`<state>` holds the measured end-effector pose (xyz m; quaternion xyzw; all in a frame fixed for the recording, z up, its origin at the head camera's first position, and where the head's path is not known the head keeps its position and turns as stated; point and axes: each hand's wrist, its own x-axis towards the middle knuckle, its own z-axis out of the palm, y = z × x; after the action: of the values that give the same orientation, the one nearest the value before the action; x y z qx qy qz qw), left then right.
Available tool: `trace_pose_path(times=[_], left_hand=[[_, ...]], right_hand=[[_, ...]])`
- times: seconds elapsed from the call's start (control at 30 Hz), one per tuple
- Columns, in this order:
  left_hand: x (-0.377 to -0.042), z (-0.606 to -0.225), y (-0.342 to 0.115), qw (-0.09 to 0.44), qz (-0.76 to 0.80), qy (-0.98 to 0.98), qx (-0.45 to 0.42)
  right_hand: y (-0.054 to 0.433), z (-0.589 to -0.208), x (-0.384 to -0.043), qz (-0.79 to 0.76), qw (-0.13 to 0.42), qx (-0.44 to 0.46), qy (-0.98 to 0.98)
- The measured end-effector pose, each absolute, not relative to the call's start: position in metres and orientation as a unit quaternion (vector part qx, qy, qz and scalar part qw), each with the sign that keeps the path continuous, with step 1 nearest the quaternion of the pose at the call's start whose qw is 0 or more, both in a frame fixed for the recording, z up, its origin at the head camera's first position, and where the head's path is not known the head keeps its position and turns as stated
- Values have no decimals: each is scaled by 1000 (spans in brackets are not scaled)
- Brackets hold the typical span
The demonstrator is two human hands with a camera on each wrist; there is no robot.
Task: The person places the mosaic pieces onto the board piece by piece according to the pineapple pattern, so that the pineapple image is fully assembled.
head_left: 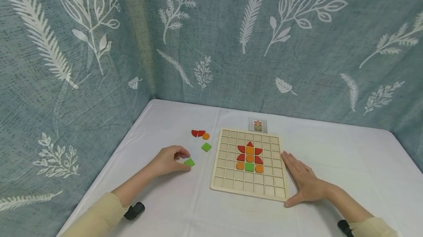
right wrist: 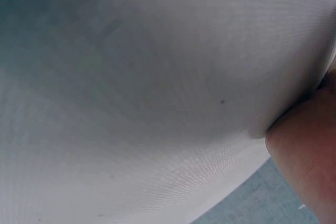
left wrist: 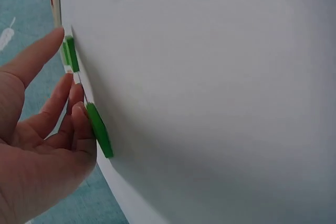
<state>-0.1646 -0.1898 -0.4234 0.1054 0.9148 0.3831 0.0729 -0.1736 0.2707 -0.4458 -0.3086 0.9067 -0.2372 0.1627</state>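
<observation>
Beside the board, my left hand holds a green square tile between the tips of thumb and index finger. In the left wrist view, one green tile shows between the fingertips, and another green piece lies beside the curled fingers. My right hand rests with straight fingers along the right edge of the wooden grid board, thumb near its lower right corner. Red, orange and green pieces form a figure mid-board, with a green square at its base between two orange circles.
Left of the board lie a loose green tile, an orange circle and two red quarter-rounds. A small pattern card sits behind the board. The white-covered table meets patterned curtains at the back and left.
</observation>
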Motion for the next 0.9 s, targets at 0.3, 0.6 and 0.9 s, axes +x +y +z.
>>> trace_pose_path(times=[0.3,0.6,0.9], left_hand=[[-161,-425,-198,75,376,916,114],[-162,-427,-194,67,369,921,107],[-163,-429,-190,50,359,926,103]], right_hand=[[271,-445,-174,-240,159,-310,906],[269,-443,-172,-244,157,-310,905],[269,-443,-172,-242,157,-311,906]])
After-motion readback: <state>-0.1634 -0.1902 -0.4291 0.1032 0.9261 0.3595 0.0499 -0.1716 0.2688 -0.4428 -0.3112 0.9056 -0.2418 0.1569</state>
